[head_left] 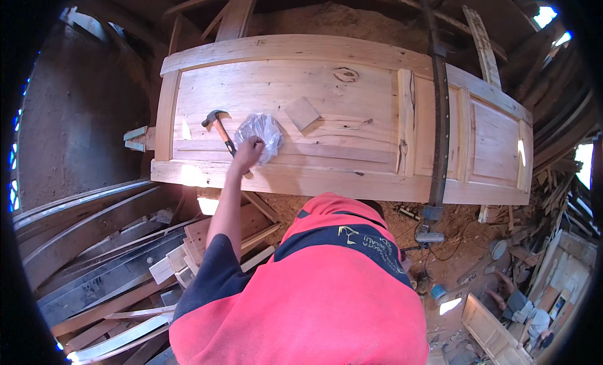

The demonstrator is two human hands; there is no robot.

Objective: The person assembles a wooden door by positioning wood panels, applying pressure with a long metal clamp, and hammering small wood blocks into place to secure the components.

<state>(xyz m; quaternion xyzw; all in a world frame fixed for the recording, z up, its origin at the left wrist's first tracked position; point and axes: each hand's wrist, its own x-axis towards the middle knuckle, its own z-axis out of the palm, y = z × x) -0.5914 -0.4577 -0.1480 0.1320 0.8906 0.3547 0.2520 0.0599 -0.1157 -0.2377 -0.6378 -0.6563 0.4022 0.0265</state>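
Observation:
My left hand (pixel 250 152) reaches out over a large panelled wooden door (pixel 301 183) that lies flat. Its fingers are closed at the near edge of a crumpled clear plastic bag (pixel 269 131); what is inside the bag I cannot make out. A claw hammer (pixel 220 127) with an orange and black handle lies just left of the bag, its handle running under my wrist. To the right of the bag rests a small square piece of wood (pixel 303 114). My right hand does not show; my red and navy shirt covers that side.
A long metal bar clamp (pixel 439 132) crosses the door toward its right end. Stacked boards (pixel 125 264) fill the lower left. At the lower right, another person (pixel 534 320) is near a wooden panel (pixel 496 333), and a blue container (pixel 438 292) stands on the sawdust-covered ground.

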